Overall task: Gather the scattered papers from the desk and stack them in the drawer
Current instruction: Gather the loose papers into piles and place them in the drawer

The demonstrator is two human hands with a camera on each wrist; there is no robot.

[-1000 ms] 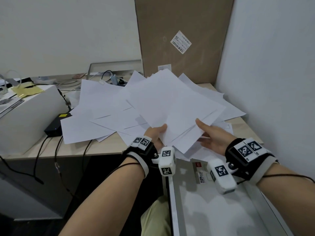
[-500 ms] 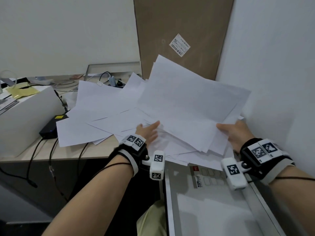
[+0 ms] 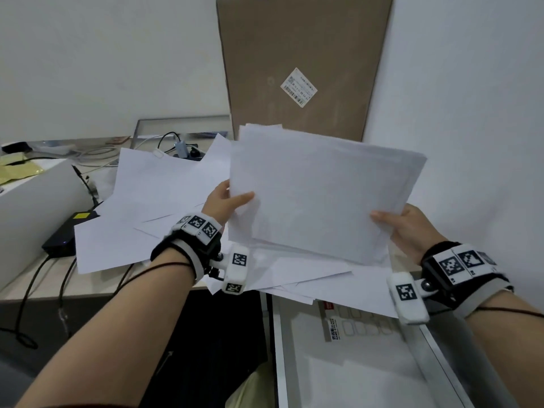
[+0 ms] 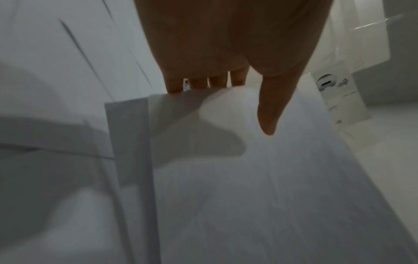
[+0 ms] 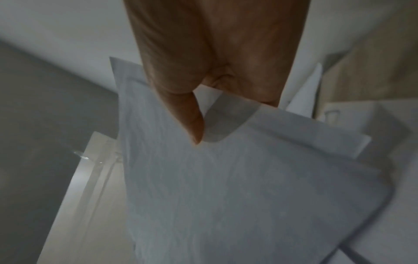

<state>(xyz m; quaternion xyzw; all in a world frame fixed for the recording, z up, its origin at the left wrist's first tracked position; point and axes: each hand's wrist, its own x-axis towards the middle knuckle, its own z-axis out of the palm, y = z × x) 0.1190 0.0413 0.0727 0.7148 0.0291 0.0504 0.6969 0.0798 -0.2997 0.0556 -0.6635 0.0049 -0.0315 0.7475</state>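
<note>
While loose papers [image 3: 164,201] still cover the desk [image 3: 44,284] at left of frame, left hand [image 3: 223,201] and right hand [image 3: 403,228] pinch opposite edges of a paper stack [image 3: 318,195] mid-frame, raised above the open drawer [image 3: 353,363] at lower right.

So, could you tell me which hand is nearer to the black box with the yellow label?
Left. The left hand grips the paper stack's near-side edge, closer to the black box; the right hand grips the far edge.
</note>
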